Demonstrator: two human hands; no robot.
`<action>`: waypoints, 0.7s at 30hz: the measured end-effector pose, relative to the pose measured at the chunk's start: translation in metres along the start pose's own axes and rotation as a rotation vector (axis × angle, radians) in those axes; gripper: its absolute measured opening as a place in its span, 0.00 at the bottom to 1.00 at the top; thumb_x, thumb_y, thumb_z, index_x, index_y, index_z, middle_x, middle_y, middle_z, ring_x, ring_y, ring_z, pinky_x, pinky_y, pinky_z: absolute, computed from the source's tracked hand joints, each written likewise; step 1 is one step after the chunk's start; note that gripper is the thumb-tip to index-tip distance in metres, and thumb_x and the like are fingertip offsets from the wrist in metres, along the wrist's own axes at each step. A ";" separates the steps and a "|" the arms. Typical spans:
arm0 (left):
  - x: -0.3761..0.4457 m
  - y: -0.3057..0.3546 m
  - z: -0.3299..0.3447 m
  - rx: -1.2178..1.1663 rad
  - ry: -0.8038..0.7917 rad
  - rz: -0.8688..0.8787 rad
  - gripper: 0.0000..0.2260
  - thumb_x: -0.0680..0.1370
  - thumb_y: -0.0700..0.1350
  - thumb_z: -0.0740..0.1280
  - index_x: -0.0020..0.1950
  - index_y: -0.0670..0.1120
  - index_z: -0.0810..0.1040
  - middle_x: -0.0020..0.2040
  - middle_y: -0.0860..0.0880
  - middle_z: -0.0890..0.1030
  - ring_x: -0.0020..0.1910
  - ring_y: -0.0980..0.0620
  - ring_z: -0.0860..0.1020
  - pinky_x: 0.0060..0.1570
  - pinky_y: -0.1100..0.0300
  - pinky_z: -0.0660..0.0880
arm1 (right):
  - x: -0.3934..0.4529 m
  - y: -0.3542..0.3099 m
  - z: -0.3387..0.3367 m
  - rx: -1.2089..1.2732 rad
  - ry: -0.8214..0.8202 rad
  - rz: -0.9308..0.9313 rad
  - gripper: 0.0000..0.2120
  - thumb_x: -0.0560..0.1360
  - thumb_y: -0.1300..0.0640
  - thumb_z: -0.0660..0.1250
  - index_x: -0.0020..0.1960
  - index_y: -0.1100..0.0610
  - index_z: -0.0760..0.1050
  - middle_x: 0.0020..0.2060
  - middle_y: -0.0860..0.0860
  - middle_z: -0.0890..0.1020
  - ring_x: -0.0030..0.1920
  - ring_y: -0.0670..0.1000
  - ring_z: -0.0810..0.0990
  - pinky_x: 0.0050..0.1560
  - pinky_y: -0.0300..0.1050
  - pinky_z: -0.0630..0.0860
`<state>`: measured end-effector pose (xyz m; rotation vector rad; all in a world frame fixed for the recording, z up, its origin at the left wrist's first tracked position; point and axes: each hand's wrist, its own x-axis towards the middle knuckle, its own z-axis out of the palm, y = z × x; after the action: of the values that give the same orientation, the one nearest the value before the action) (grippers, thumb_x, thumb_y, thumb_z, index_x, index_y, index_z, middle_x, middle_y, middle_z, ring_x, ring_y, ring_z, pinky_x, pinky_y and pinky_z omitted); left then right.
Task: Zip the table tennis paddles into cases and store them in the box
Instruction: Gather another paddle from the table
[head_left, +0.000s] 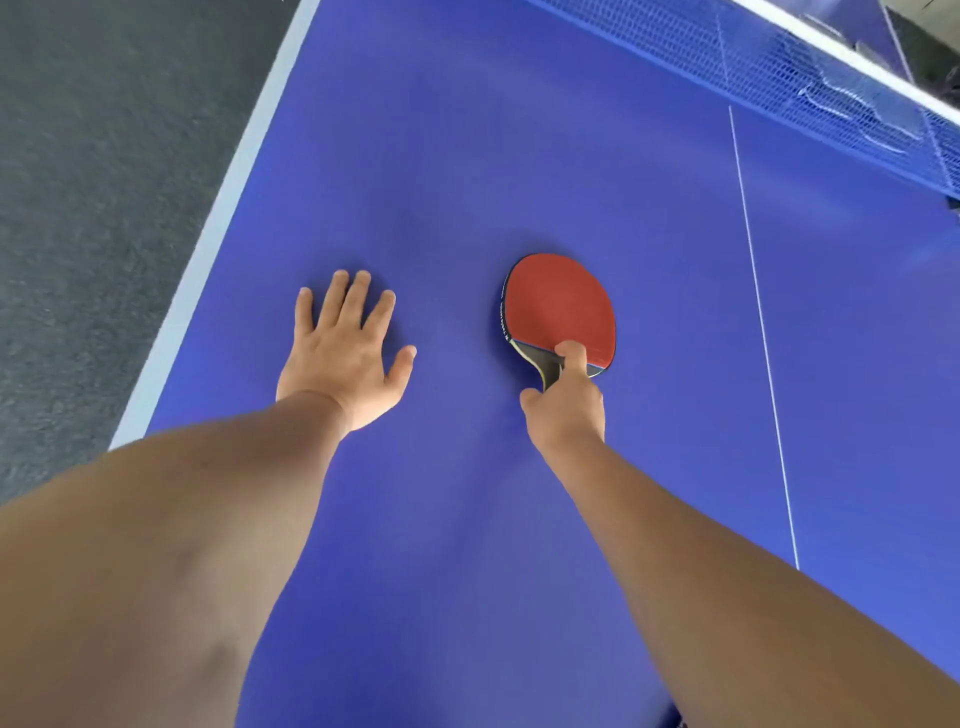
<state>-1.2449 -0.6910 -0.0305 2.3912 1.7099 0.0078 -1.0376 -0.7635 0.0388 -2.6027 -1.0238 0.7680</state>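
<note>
- The fingers (571, 356) of my right hand (566, 400) are curled round the short dark handle of the red-rubbered wooden table tennis paddle (558, 312), forefinger laid up onto the base of the blade and thumb on the handle's left side.
- The fingers (353, 296) of my left hand (343, 353) are straight and spread, palm down on the counter well to the left of the paddle, holding nothing.
- The paddle lies flat or nearly so, red face up, blade pointing away from me; I cannot tell whether it is touching the surface or just lifted.
- I judge it light and stiff: a thin rigid blade that will not flex, so one hand at the handle is enough.
- The rubber face is grippy and marks easily, so I would keep my hold on the handle and blade edge, not the red sheet.
- The blue flat table tennis counter (467, 156) runs out from the paddle on all sides, its thin white centre line (763, 332) to the right of the paddle.
- Beyond the paddle, at the far right, stands the blue mesh net (779, 67).
- Left of the paddle, past the counter's white edge, is grey carpeted floor (93, 182).
- No case or box is in view, so zipping and storing are not yet begun.
</note>
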 end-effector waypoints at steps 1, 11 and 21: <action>0.000 0.000 0.000 0.009 -0.002 0.000 0.32 0.79 0.63 0.46 0.80 0.48 0.54 0.81 0.45 0.51 0.80 0.44 0.45 0.77 0.40 0.44 | -0.009 0.008 0.001 0.017 -0.016 -0.004 0.25 0.75 0.64 0.60 0.68 0.46 0.60 0.41 0.54 0.74 0.37 0.56 0.75 0.30 0.43 0.70; -0.037 0.012 -0.007 -0.002 -0.009 -0.041 0.31 0.80 0.63 0.48 0.79 0.49 0.58 0.81 0.43 0.53 0.80 0.43 0.47 0.76 0.41 0.46 | -0.130 0.102 0.005 0.162 -0.069 -0.031 0.19 0.80 0.57 0.60 0.68 0.44 0.62 0.42 0.50 0.78 0.39 0.52 0.76 0.32 0.43 0.70; -0.286 0.144 0.004 -0.533 -0.094 -0.045 0.30 0.78 0.64 0.49 0.73 0.48 0.70 0.75 0.47 0.65 0.77 0.45 0.57 0.76 0.48 0.51 | -0.260 0.215 -0.025 0.281 -0.084 0.037 0.14 0.82 0.47 0.59 0.66 0.40 0.64 0.45 0.43 0.80 0.40 0.48 0.78 0.33 0.43 0.70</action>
<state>-1.2035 -1.0040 0.0214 1.9300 1.4860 0.3003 -1.0636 -1.0989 0.0741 -2.3722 -0.8237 0.9613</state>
